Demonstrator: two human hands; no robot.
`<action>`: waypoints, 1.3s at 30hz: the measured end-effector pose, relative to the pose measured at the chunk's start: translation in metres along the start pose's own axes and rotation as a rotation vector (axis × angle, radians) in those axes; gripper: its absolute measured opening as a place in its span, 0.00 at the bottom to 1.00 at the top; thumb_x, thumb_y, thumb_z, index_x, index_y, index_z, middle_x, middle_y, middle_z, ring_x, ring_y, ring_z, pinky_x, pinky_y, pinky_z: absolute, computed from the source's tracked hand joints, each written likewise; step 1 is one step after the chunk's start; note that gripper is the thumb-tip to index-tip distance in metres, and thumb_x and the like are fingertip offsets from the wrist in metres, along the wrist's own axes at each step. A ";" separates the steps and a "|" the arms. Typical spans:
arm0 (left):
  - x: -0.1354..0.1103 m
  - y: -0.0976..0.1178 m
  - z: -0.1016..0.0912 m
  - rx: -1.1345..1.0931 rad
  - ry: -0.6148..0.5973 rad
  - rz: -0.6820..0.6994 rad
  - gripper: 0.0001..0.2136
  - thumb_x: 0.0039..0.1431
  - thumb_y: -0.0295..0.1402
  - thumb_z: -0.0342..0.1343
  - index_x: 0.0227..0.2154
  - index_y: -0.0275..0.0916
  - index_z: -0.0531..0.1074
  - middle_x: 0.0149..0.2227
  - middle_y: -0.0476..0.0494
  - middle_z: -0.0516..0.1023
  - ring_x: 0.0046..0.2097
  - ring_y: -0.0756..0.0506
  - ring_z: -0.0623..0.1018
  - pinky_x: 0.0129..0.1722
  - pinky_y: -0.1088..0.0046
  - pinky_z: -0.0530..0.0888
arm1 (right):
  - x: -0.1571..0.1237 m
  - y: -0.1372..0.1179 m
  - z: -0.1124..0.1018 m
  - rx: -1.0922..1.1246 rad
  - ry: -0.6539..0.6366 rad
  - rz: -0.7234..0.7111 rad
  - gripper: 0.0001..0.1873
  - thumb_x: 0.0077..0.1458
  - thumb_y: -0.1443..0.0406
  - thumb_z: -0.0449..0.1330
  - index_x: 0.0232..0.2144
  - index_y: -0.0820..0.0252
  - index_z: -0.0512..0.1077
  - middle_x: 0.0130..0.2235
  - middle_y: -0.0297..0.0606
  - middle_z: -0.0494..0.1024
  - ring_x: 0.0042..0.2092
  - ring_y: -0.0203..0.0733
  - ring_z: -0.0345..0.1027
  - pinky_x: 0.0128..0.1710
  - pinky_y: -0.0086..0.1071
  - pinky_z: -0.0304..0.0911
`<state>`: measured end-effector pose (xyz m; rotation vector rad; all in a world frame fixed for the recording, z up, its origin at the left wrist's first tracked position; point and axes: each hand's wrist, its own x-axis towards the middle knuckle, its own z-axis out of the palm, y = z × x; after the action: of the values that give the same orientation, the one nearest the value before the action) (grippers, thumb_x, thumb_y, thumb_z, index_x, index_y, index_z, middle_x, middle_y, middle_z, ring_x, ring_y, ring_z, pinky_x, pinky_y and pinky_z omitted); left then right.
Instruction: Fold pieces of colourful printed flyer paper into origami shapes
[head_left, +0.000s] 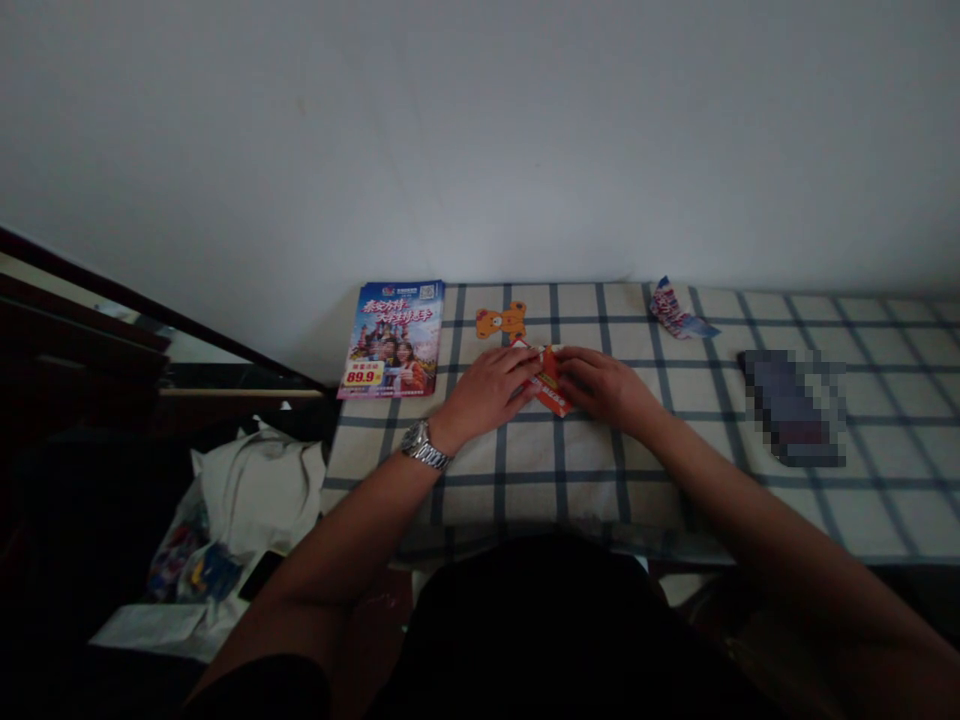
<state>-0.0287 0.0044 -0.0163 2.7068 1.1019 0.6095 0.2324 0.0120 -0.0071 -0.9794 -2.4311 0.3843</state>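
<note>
Both hands meet over a small folded piece of orange-red printed paper (553, 392) on the checked cloth (480, 470). My left hand (491, 390), with a metal watch (425, 445) at its wrist, has its fingers closed on the paper's left side. From the right, my right hand (604, 388) grips the opposite edge, fingers curled over it. Part of the paper is hidden under the fingers. Just beyond the hands lies a flat brown bear-shaped piece (501, 321).
A stack of colourful flyers (396, 340) lies at the cloth's left end. Toward the right are a crumpled printed paper (679, 318) and a blurred dark flat object (793, 408). A white wall (525, 150) rises behind. Bags (259, 480) sit lower left.
</note>
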 end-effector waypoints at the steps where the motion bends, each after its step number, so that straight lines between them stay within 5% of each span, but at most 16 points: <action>1: 0.000 0.001 -0.001 0.016 -0.002 -0.019 0.19 0.76 0.39 0.52 0.64 0.41 0.70 0.65 0.40 0.72 0.64 0.37 0.72 0.65 0.51 0.70 | 0.002 0.001 -0.001 0.002 0.009 -0.006 0.12 0.70 0.64 0.58 0.52 0.57 0.76 0.59 0.50 0.79 0.61 0.55 0.75 0.61 0.53 0.73; 13: 0.000 0.008 -0.005 0.080 0.030 -0.120 0.17 0.73 0.41 0.55 0.60 0.43 0.73 0.58 0.37 0.74 0.57 0.34 0.74 0.57 0.48 0.73 | 0.006 0.007 0.005 0.052 0.033 -0.053 0.14 0.69 0.61 0.61 0.54 0.52 0.78 0.56 0.45 0.81 0.59 0.53 0.75 0.59 0.54 0.73; 23: -0.002 -0.008 -0.011 -0.071 0.002 -0.045 0.18 0.69 0.39 0.62 0.60 0.46 0.74 0.61 0.41 0.73 0.62 0.37 0.73 0.64 0.50 0.72 | 0.003 0.017 0.011 0.083 0.040 -0.070 0.14 0.67 0.59 0.64 0.53 0.51 0.78 0.57 0.45 0.80 0.60 0.55 0.74 0.59 0.55 0.73; 35: -0.002 -0.006 -0.013 -0.096 0.026 -0.026 0.11 0.72 0.35 0.58 0.53 0.45 0.79 0.56 0.41 0.77 0.57 0.39 0.77 0.59 0.53 0.75 | -0.001 0.015 0.008 0.099 0.024 -0.117 0.17 0.66 0.60 0.65 0.55 0.53 0.77 0.58 0.49 0.79 0.59 0.55 0.74 0.58 0.53 0.74; 39: -0.001 -0.005 -0.016 -0.089 0.007 -0.036 0.14 0.69 0.41 0.62 0.54 0.44 0.79 0.57 0.40 0.76 0.58 0.38 0.76 0.60 0.51 0.74 | -0.001 0.015 0.009 0.082 0.033 -0.119 0.13 0.67 0.61 0.64 0.52 0.54 0.79 0.58 0.49 0.79 0.58 0.55 0.75 0.59 0.53 0.73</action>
<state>-0.0394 0.0067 -0.0032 2.6058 1.0954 0.6465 0.2365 0.0211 -0.0208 -0.7960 -2.4098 0.4190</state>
